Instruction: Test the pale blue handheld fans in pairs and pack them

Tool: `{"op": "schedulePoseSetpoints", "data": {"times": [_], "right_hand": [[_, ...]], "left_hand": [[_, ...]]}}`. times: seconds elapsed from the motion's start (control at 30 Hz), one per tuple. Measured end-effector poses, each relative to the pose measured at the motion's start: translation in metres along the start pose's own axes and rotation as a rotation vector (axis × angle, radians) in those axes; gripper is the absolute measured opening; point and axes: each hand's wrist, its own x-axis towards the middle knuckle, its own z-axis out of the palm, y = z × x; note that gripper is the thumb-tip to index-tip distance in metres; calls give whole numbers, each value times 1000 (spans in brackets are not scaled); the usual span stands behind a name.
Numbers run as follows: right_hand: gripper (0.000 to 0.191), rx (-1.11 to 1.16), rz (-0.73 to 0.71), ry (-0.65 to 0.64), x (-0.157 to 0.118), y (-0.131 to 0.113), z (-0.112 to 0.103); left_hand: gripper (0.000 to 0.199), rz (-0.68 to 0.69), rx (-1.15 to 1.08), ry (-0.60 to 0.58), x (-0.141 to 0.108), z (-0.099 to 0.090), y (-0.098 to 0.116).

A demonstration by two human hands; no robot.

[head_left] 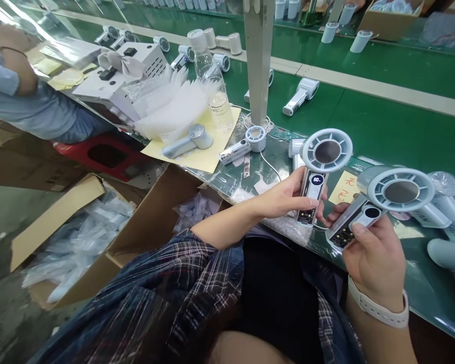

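My left hand (288, 194) is closed around the handle of a light blue handheld fan (314, 189), whose round display is lit and reads about 80. To its right, my right hand (377, 253) grips a second handheld fan (358, 217) with a dark display. Both fans stand tilted, their ringed heads upward, above the bench edge. A thin white cable shows between the two handles. On the bench beyond my left hand lies another handheld fan (237, 150) with a cable beside it. A yellow note (343, 188) with red handwriting is partly hidden behind the fans.
More fans (449, 217) crowd the right side. A plastic bottle (218, 96) and a fan (189, 141) rest on yellow paper (208, 162). A metal post (258, 60) rises from the bench. Left are a carton (83, 268) of bagged parts and a seated person (26, 96).
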Motion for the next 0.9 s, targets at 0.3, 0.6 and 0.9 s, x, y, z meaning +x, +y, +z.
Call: {"op": "schedulePoseSetpoints", "data": {"times": [0.3,0.6,0.9], "right_hand": [[27,2,-3,42,0,6,0],[26,-8,-12,-16,-2,5,8],[26,0,28,-55,3,11,6]], "left_hand": [[52,20,15,171,5,-8,-14],[56,13,114,85,-1,-4,2],[55,-41,97,105,1,-5,-7]]}}
